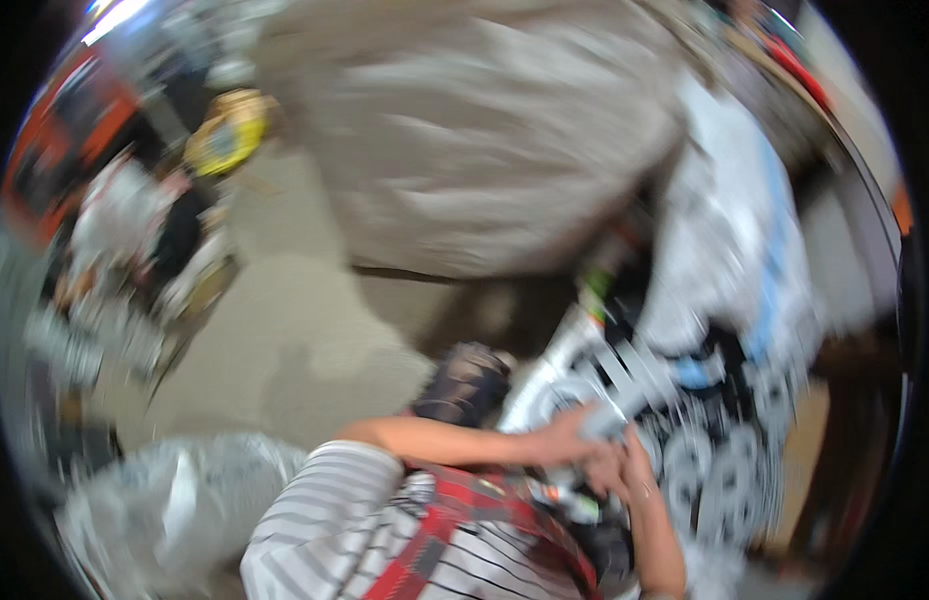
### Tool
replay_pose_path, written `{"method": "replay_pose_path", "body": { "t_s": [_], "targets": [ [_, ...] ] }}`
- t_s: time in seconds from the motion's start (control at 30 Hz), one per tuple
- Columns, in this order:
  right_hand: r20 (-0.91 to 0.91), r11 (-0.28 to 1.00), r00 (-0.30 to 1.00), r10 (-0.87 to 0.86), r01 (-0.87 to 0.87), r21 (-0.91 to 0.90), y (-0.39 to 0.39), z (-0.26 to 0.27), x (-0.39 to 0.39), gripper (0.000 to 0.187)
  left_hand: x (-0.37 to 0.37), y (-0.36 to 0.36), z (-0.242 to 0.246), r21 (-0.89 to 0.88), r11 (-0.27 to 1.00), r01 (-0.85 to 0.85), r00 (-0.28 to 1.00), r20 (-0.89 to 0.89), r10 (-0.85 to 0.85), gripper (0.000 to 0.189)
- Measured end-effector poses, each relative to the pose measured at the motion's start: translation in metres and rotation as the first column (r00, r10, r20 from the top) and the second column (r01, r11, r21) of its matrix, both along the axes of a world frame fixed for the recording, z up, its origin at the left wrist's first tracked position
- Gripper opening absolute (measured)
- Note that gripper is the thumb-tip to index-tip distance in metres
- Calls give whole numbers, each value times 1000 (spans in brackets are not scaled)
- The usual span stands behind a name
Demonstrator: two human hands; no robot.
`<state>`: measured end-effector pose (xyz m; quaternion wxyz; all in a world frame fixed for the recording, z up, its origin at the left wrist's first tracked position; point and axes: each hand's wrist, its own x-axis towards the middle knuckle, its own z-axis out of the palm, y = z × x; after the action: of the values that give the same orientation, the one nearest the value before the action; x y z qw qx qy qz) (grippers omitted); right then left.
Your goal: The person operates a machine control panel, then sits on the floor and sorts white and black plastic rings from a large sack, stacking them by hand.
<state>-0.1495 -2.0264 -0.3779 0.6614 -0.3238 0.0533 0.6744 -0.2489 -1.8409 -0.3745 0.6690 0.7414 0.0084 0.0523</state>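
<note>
The picture is blurred. My left hand [565,444] reaches across from the left and is closed on a light grey plastic part [603,421]. My right hand [631,466] comes up from the lower right and meets the left one at the near end of this part; whether it grips the part too cannot be told. Just beyond and beside the hands lies a pile of similar grey plastic parts [685,457], some round with holes, some flat and long.
A large beige woven sack [479,150] stands ahead, a white sack with a blue stripe [727,247] at the right. Clear plastic bags [186,502] lie at the lower left. Bagged goods [119,217] and a yellow roll [228,135] sit on the left across the concrete floor [284,337].
</note>
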Motion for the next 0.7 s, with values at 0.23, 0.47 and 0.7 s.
{"method": "replay_pose_path", "body": {
  "t_s": [0.23,0.47,0.7],
  "targets": [
    [8,987,996,92,-92,136,-20,-5,-6,76,-6,-4,26,143,961,238,971,-10,-239,74],
    [645,579,-12,764,456,-677,-109,-64,58,62,23,4,-33,685,545,483,841,-189,-507,78],
    [340,579,-610,716,246,-778,-127,-143,33,72,40,-1,-19,531,676,510,859,-274,-433,61]
  ]
}}
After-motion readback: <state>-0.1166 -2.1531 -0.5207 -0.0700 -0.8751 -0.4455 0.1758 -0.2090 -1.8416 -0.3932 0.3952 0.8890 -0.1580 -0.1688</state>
